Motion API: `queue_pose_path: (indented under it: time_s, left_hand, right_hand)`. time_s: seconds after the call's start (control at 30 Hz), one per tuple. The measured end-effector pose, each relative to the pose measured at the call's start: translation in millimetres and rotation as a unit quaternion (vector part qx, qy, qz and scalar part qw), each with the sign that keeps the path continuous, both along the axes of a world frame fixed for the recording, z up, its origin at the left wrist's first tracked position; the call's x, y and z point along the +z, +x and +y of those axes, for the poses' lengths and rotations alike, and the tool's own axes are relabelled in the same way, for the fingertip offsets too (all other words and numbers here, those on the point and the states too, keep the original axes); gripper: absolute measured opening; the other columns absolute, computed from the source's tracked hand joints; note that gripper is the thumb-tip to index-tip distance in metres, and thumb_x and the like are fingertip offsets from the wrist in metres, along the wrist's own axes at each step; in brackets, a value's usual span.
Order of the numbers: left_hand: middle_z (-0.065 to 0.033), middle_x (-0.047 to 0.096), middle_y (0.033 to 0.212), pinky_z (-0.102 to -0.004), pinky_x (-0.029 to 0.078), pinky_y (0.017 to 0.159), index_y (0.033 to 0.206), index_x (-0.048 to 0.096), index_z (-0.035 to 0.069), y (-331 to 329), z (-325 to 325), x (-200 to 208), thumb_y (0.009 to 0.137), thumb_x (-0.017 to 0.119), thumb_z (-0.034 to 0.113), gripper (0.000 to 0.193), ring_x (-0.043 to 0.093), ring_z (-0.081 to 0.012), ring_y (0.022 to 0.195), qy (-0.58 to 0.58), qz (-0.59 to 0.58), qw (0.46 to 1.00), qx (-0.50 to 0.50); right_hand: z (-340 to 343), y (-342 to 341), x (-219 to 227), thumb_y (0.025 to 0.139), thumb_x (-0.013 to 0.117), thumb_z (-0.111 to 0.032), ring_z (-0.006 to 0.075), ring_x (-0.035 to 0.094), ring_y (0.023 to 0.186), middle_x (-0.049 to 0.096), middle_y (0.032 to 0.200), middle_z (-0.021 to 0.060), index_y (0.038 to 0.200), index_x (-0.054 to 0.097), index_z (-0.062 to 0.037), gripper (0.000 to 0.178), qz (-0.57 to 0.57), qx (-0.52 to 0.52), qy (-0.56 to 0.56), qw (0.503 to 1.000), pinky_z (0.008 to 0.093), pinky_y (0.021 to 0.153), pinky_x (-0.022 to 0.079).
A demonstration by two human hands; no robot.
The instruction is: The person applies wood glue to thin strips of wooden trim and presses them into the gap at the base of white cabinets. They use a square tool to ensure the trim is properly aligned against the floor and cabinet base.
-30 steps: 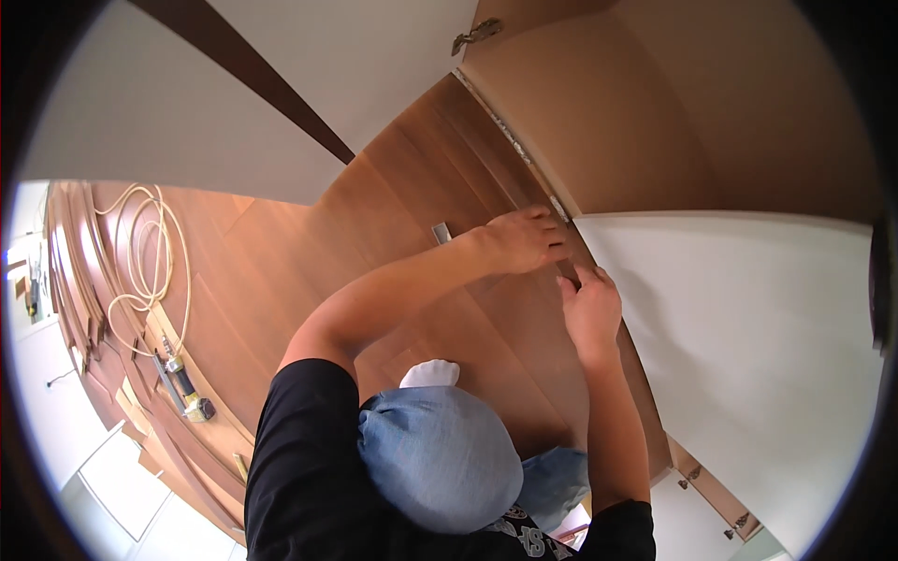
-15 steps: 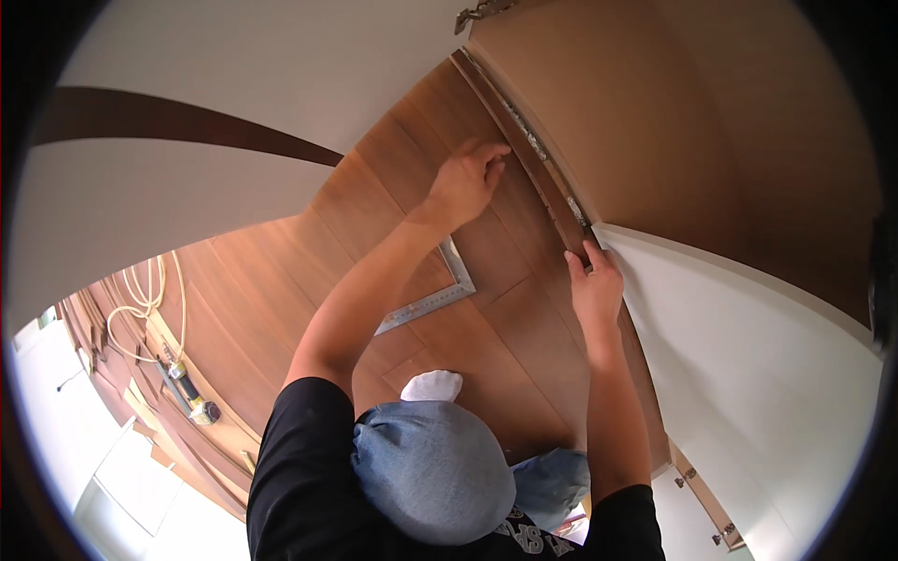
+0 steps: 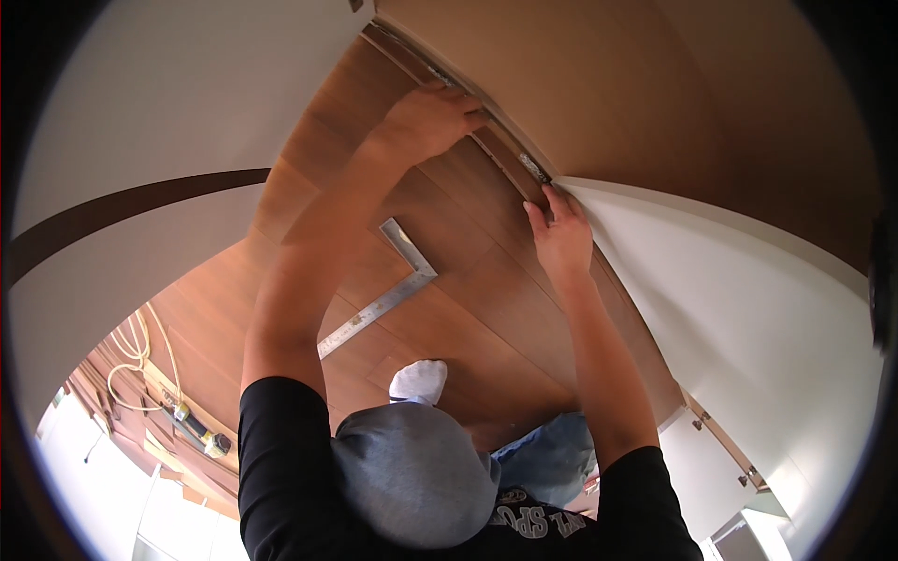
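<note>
A long, narrow brown wooden strip (image 3: pixel 506 163) stands along the base of the tan cabinet, at the edge of the brown plank floor. My left hand (image 3: pixel 432 122) reaches to its farther part, fingers bent over the top edge; the thumb is hidden. Nearer to me, my right hand (image 3: pixel 565 238) pinches the strip between thumb and fingers, beside the corner of a white panel. Silvery crumpled material (image 3: pixel 534 168) shows in the gap behind the strip. On the floor below my left forearm lies a metal carpenter's square (image 3: pixel 423 272).
The tan cabinet side (image 3: pixel 561 84) and an open white door panel (image 3: pixel 730 290) rise on the right. White cabinet fronts (image 3: pixel 168 93) stand at the left. A yellow-black power tool (image 3: pixel 201 432), a pale cord (image 3: pixel 140 348) and wood offcuts lie lower left. My bent knee and white-socked foot (image 3: pixel 418 381) are below.
My left hand has moved from above the floor onto the strip. The right hand still holds the strip's nearer part. The view has shifted, and the whole square now shows more clearly.
</note>
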State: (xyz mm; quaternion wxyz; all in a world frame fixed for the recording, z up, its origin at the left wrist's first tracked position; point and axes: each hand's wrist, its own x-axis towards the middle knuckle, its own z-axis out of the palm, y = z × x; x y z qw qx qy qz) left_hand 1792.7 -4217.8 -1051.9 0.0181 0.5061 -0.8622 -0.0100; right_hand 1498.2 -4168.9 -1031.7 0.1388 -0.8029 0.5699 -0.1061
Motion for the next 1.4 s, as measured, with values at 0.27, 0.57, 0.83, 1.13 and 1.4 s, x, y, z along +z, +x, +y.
queue_pose_path:
  time_s: [0.27,0.57,0.83,1.13,1.4]
  left_hand:
    - [0.0062,0.059,0.133,-0.0337,0.046,0.103,0.135,0.061,0.025,8,-6,-4,0.095,0.057,0.017,0.041,0.059,-0.0149,0.121,0.014,-0.048,0.997,0.050]
    - [0.0028,0.062,0.124,-0.0323,0.045,0.103,0.129,0.064,0.020,5,-11,-18,0.093,0.053,0.014,0.038,0.061,-0.0162,0.117,-0.100,-0.015,0.994,0.030]
    - [0.0034,0.059,0.132,-0.0329,0.043,0.104,0.136,0.061,0.021,1,-16,-19,0.093,0.054,0.013,0.044,0.059,-0.0148,0.119,-0.048,-0.024,0.998,0.022]
    - [0.0029,0.061,0.129,-0.0320,0.045,0.102,0.134,0.063,0.018,0,-13,-14,0.092,0.055,0.016,0.043,0.062,-0.0165,0.113,-0.058,-0.036,0.998,-0.006]
    - [0.0029,0.062,0.128,-0.0318,0.045,0.102,0.131,0.064,0.018,-8,-13,-18,0.091,0.056,0.015,0.042,0.063,-0.0168,0.112,-0.082,-0.036,0.996,-0.004]
  right_hand:
    - [10,5,111,0.092,0.068,-0.022,0.0290,0.069,0.098,0.060,0.132,0.0119,0.123,0.065,-0.0050,0.036,0.060,0.065,-0.095,0.992,0.0385,0.082,0.059]
    - [-11,20,176,0.088,0.072,-0.017,0.0254,0.070,0.089,0.063,0.127,0.0086,0.116,0.068,-0.0074,0.030,0.108,0.097,-0.139,0.979,0.0341,0.072,0.059]
    - [47,-10,68,0.093,0.066,-0.019,0.0278,0.069,0.076,0.071,0.092,0.0067,0.121,0.065,-0.0099,0.030,0.032,0.120,0.031,0.992,0.0389,0.066,0.057]
    - [43,-11,-14,0.099,0.058,-0.024,0.0307,0.067,0.064,0.071,0.086,0.0090,0.146,0.043,-0.0065,0.053,0.074,0.002,0.138,0.988,0.0430,0.053,0.055]
    - [28,-8,-34,0.099,0.054,-0.022,0.0344,0.066,0.061,0.069,0.083,0.0190,0.155,0.028,-0.0070,0.063,0.085,-0.044,0.104,0.990,0.0448,0.052,0.055]
